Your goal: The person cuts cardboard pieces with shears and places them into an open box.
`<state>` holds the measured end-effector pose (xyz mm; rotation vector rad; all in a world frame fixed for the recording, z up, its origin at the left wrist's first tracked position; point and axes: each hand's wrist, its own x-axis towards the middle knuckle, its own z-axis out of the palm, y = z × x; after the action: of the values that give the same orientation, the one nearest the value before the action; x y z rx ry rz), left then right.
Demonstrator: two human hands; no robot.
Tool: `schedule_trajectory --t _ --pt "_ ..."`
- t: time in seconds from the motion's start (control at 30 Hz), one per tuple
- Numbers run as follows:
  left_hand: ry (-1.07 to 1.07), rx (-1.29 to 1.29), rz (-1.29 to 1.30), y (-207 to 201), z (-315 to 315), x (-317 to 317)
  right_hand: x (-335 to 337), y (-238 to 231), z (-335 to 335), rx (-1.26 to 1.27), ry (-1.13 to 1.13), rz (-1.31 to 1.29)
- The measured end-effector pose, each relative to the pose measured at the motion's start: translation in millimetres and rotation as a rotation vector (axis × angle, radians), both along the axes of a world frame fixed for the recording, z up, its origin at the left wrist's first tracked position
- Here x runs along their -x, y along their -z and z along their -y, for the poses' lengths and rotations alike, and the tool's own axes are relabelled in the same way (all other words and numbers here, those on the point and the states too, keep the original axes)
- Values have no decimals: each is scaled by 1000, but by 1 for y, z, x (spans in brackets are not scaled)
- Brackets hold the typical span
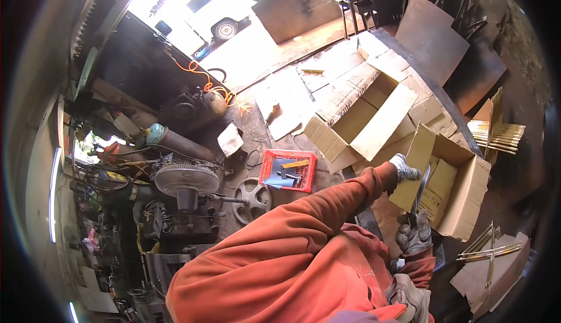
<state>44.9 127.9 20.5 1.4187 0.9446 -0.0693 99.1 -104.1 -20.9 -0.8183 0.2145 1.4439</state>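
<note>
Right of centre: left hand point(404, 169), gloved, gripping flap point(423, 146) of open box point(471, 190). Right hand point(414, 235) just below, near strip point(422, 188); grip unclear.

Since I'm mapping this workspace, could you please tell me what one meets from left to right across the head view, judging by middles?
Pedestal fan, red plastic crate, farther open cardboard box, gloved left hand, nearer open cardboard box, upper stack of gold-coloured bars.
</note>
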Motion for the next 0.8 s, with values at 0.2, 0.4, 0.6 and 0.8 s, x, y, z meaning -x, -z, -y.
schedule_trajectory --t 0.2,0.4,0.6,0.8 --pt "9 36 -25 -25 1 -7 4 32 6 84 -94 558" --pt "66 72 -121 -36 11 0 -37 -27 -16 165 -236 2" --pt "8 130 18 18 8 5 -44 -14 -19 -15 -273 -110" --pt "-49 103 182 51 8 7 -19 -18 -20 96 -152 202"
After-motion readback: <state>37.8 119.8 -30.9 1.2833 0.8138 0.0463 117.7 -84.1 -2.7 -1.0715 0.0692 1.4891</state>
